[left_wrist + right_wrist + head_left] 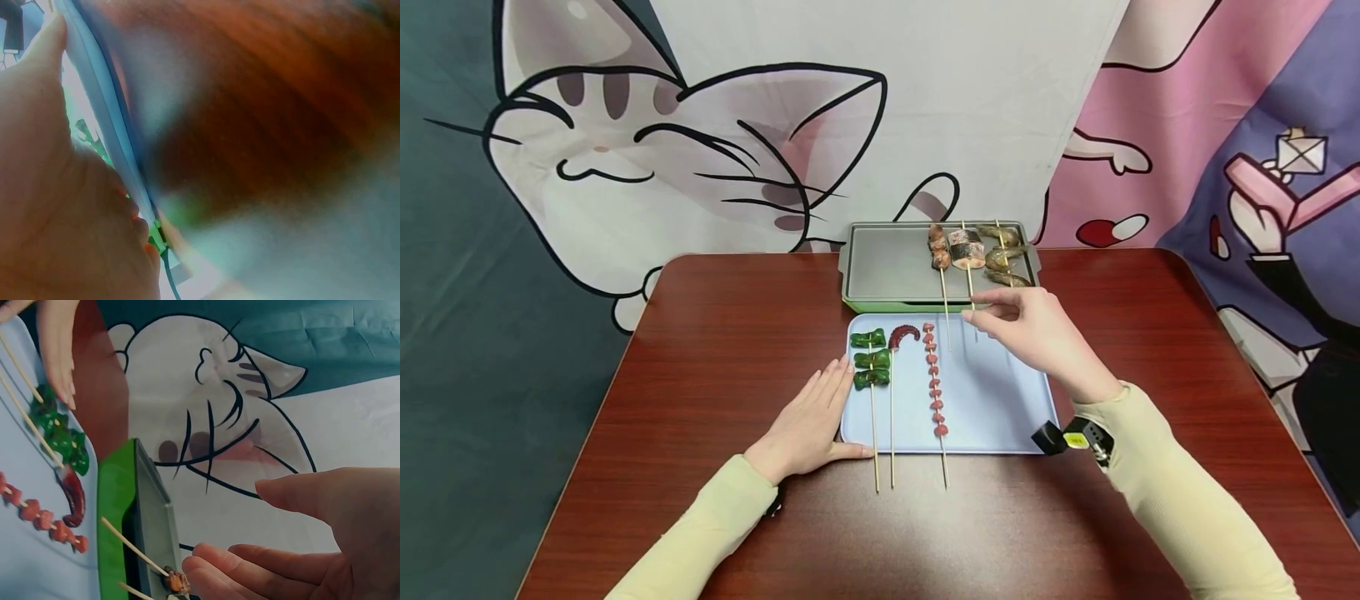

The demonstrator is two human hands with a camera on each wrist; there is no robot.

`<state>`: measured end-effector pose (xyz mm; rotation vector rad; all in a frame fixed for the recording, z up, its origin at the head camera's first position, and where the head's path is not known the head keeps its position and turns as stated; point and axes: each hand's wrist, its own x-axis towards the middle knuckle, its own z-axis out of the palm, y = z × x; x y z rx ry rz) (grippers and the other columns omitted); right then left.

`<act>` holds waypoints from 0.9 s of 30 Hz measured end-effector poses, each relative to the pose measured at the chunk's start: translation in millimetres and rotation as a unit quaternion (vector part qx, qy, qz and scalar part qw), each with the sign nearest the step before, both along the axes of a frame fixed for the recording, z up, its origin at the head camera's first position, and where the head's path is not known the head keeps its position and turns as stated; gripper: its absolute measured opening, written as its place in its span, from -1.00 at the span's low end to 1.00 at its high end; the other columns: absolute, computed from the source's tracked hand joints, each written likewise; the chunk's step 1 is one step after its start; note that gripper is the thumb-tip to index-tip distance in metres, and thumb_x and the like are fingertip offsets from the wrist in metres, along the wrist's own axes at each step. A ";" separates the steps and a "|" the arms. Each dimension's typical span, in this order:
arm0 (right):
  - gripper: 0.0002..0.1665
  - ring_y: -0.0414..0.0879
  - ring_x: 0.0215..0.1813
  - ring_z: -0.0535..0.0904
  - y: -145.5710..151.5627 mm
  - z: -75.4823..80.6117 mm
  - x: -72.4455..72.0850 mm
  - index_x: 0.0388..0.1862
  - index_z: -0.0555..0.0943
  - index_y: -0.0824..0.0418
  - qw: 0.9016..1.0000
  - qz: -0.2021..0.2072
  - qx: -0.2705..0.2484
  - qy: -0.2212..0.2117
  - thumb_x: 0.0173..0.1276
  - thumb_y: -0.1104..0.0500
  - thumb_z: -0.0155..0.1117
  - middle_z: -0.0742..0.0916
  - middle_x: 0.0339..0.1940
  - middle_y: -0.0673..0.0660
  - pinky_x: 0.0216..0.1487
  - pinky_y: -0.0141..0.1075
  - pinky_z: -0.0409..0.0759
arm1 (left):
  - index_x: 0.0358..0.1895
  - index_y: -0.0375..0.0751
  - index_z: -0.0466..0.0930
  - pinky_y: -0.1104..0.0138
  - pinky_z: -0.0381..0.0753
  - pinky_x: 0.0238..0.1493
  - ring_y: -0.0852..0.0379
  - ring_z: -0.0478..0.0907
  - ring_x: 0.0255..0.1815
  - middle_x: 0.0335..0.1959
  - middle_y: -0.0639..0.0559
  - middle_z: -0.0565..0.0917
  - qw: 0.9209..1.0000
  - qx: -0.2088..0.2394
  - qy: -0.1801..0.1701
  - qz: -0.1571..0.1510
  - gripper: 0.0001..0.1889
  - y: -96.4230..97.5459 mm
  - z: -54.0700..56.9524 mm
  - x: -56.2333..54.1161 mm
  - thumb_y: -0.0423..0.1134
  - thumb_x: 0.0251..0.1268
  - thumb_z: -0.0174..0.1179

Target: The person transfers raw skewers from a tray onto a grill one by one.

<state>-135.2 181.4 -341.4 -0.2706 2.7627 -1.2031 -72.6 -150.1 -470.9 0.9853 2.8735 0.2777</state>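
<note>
Three skewers point(934, 383) overhang the blue tray's point(1000, 400) near edge, left hand point(808, 421) straight-fingered at its left edge, and beyond I watch the right hand point(1037, 333) — thumb and fingers parted — at the fish-chunk skewer point(967, 250) crossing the grey pan's point(887, 262) near edge.

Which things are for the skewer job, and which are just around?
Probably for the job:
- green pepper skewer
- tentacle skewer
- pink-piece skewer
- meat skewer
- fish skewer
- shrimp skewer
- blue tray
- green-sided grill pan

Probably just around:
- cat-print backdrop
- black wrist camera
- wooden table
</note>
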 end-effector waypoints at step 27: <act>-0.51 -0.21 -0.15 0.74 11.5 -33.2 55.3 0.11 0.75 0.25 0.998 0.051 0.002 -0.043 0.35 -0.05 0.46 0.82 -0.26 -0.06 -0.12 -0.21 0.65 | 0.56 -0.53 -0.01 0.01 -0.03 0.56 -0.23 -0.07 0.62 0.61 -0.37 -0.03 1.000 0.001 -0.010 0.002 0.23 0.1 0.5 -1.2 0.48 0.21 0.19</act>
